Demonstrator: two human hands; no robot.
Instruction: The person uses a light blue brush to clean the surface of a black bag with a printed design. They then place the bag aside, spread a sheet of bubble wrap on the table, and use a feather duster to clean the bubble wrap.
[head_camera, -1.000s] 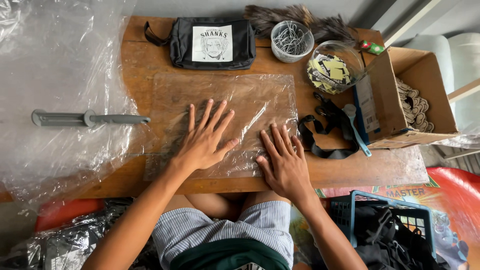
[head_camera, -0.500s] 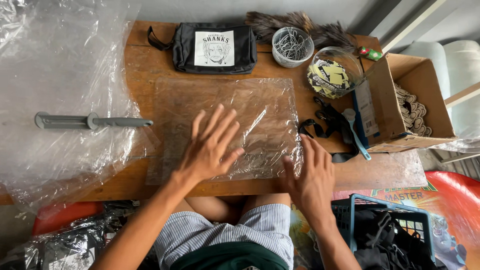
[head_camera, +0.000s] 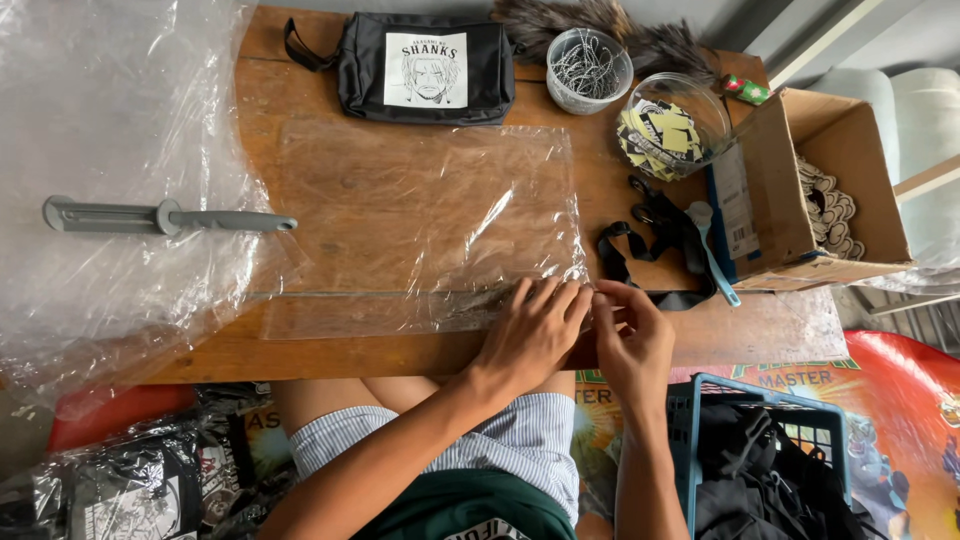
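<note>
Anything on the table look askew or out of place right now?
Nothing much. The clear bag lies flat and roughly square to the table, with both the left hand and right hand at its near right corner. Nothing looks spilled or damaged.

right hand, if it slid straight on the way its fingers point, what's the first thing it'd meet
The right hand points up and left at the clear plastic bag's near right corner, which it already seems to touch; the left hand lies close alongside.
</note>
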